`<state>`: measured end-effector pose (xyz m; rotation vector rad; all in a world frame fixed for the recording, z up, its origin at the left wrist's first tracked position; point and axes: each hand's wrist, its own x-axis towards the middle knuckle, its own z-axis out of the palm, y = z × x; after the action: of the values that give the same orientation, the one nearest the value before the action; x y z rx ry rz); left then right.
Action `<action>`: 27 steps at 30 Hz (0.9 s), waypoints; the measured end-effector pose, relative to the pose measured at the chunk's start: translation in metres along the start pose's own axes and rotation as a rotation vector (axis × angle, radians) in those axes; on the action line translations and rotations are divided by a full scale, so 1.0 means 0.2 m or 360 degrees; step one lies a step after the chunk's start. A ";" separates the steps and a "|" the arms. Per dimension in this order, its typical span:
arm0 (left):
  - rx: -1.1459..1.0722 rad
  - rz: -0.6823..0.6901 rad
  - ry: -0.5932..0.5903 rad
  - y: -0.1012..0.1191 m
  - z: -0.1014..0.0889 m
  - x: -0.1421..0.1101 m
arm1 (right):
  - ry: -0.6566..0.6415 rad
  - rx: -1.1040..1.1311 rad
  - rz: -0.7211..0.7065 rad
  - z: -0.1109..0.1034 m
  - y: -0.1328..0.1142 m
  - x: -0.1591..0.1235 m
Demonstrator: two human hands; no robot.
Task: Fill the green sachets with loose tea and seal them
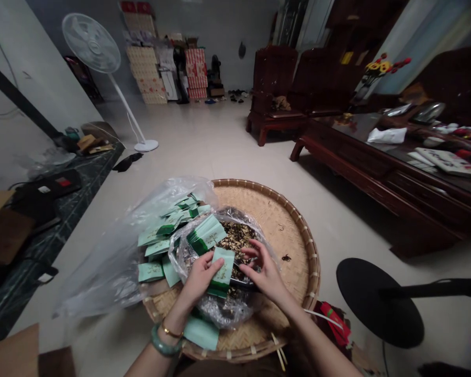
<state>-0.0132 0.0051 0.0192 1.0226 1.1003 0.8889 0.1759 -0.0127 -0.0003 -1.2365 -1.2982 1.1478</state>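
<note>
My left hand (203, 277) pinches a pale green paper packet (222, 264) with a dark green end, held over the clear plastic bag (239, 317). Close on its right is my right hand (262, 269), its fingers apart and bent, with nothing plainly held. A dark, smooth-edged object (241, 284) shows just below the right fingers; its kind is unclear. Inside the bag lies a loose dry mix (237, 236) of dark and yellowish bits. A stack of packets (207, 234) rests on the bag's left side. The bag sits on a round woven bamboo tray (294, 230).
Many green packets (160, 238) lie on a large clear plastic sheet (105, 267) at left. One packet (201, 333) is at the tray's front. A black round stand base (377, 303) is at right, near a dark wooden table (377, 178). A white fan (129, 104) stands behind.
</note>
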 end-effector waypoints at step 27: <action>0.0939 0.0960 0.1561 0.15 -0.28 0.25 | 0.0097 0.0741 0.0296 0.04 0.05 0.05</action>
<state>-0.0583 0.0729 0.0270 1.4908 1.9986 1.7091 0.1688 -0.0022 -0.0105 -1.0452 -0.8167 1.4355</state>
